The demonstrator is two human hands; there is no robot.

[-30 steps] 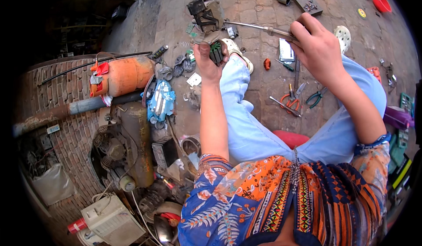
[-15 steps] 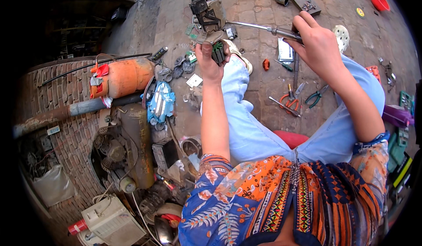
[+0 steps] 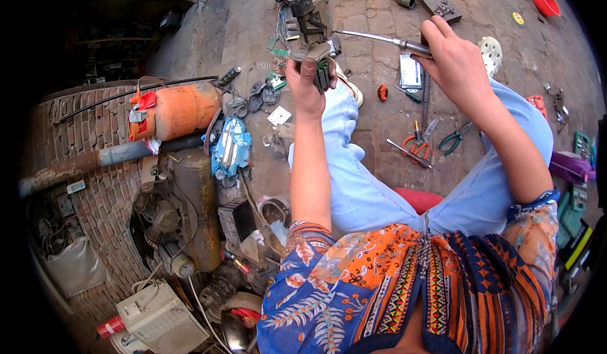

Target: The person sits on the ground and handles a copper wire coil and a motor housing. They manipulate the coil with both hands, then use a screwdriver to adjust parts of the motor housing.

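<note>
My left hand (image 3: 306, 91) is closed round the lower end of a dark metal device (image 3: 310, 26) with a bracket, a flat grey plate and a black-and-green ribbed part at the palm. In my right hand (image 3: 454, 63) is a long screwdriver (image 3: 373, 38), gripped by its handle. Its shaft points left, and the tip is beside the device's right edge; whether it touches, I cannot tell. A copper coil (image 3: 382, 92) and a white-labelled box (image 3: 410, 73) lie on the bricks between my legs.
Orange-handled scissors (image 3: 418, 148), another screwdriver and green-handled pliers (image 3: 451, 140) lie between my knees. Circuit boards and metal scraps are at the left, near an orange gas cylinder (image 3: 190, 110). Farther off are a dark slab (image 3: 435, 3) and a red bowl (image 3: 546, 1).
My left hand and the device have shifted slightly right, uncovering thin coloured wires on the ground at its left. The screwdriver tip has moved a little right as well.
</note>
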